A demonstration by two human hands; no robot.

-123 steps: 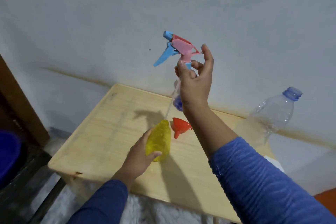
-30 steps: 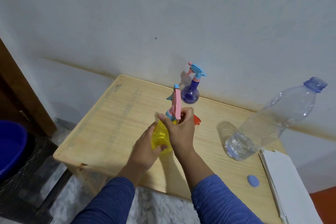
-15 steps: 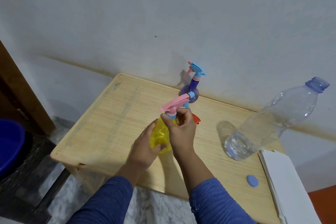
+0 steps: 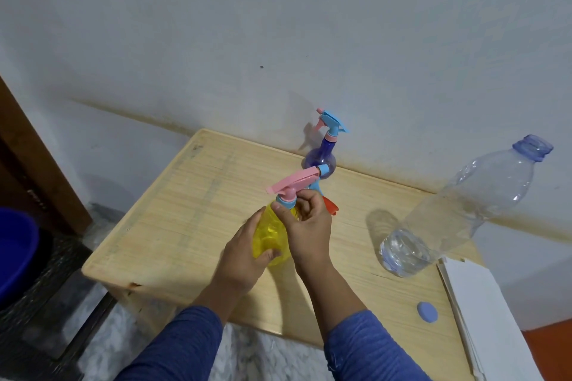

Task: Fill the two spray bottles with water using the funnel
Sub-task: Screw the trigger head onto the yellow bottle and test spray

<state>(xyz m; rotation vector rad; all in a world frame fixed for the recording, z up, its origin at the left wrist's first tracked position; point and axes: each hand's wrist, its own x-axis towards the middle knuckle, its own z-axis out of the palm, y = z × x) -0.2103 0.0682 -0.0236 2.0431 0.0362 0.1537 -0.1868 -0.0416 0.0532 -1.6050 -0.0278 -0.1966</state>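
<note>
I see left hand (image 4: 244,260) gripping yellow bottle (image 4: 270,237); right fingers (image 4: 286,215) pinch collar of sprayer (image 4: 294,184). Risk: cross-threading leaks; twisting tips bottle on bench (image 4: 185,210).

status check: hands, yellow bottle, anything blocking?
Left hand grips translucent yellow spray bottle. Right hand fingers on pink-and-blue trigger head at neck. Orange funnel behind; nothing blocking.

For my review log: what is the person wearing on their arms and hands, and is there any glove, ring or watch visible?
Both arms wear long blue sleeves of a ribbed, finely striped knit, the left sleeve darker than the right sleeve. Each ends partway up the forearm, leaving the wrist bare. The left hand and right hand are bare: no gloves, and no ring or watch visible on the sides shown.
</note>
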